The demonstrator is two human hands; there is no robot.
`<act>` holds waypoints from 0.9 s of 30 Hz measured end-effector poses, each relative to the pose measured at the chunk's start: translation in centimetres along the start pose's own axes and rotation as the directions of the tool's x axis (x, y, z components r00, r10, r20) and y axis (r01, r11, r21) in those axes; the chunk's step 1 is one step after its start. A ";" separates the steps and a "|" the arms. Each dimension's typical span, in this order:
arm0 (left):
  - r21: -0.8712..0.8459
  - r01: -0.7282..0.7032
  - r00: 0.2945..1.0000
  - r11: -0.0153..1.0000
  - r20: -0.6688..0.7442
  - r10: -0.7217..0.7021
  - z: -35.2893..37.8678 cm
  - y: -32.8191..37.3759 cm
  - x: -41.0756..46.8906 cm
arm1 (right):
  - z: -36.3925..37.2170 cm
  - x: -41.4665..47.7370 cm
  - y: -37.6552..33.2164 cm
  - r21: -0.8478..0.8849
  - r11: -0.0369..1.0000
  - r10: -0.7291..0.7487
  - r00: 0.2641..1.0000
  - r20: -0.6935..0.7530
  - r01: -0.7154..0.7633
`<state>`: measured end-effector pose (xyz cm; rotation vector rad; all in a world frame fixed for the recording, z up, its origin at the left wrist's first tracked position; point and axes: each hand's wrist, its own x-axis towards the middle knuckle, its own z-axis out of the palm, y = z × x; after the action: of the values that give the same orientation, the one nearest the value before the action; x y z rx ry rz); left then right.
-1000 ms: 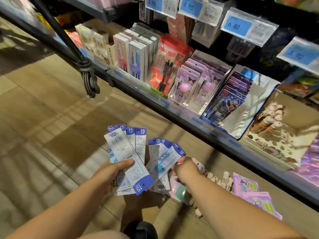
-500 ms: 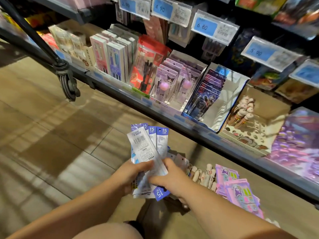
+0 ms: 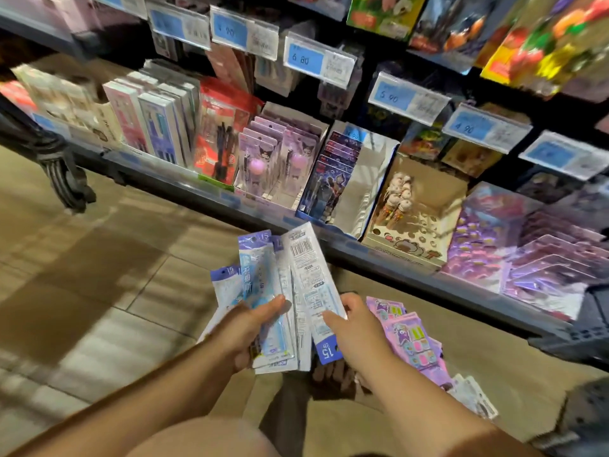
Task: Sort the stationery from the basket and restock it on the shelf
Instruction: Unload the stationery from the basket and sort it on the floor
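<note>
Your left hand is gripping fanned blue 15 cm packets; your right hand is pinching the rightmost packet.

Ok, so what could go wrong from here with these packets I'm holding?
1. The fan of blue-and-white flat plastic packets sits splayed in the left hand; some could slip to the floor.
2. The white barcode-side packet, pinched by the right hand, is flipped end for end, so it may get shelved backwards.
</note>
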<state>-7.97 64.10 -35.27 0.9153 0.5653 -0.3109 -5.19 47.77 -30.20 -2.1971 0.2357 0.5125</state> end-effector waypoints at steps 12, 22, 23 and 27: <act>0.105 0.003 0.999 0.995 -0.051 0.002 1.7 -0.9 -1.6 | -0.3 -3.6 0.3 -0.169 0.984 -0.019 0.970 0.244 0.062; 0.057 -0.045 0.998 0.997 0.056 0.042 1.8 -1.3 -0.8 | -0.1 -3.1 0.9 -0.145 0.989 0.012 0.988 0.156 0.011; 0.040 -0.055 0.997 0.998 0.058 0.052 1.9 -1.3 -0.8 | 0.0 -2.8 1.1 -0.158 0.987 0.013 0.994 0.108 0.005; -0.006 -0.040 0.998 0.999 -0.052 0.039 1.4 -1.3 -0.3 | 0.6 -1.5 1.2 -0.094 0.996 0.002 1.000 0.018 0.000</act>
<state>-8.39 62.23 -35.29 0.9283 0.5949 -0.2501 -7.12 47.49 -30.68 -2.2832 0.2068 0.5539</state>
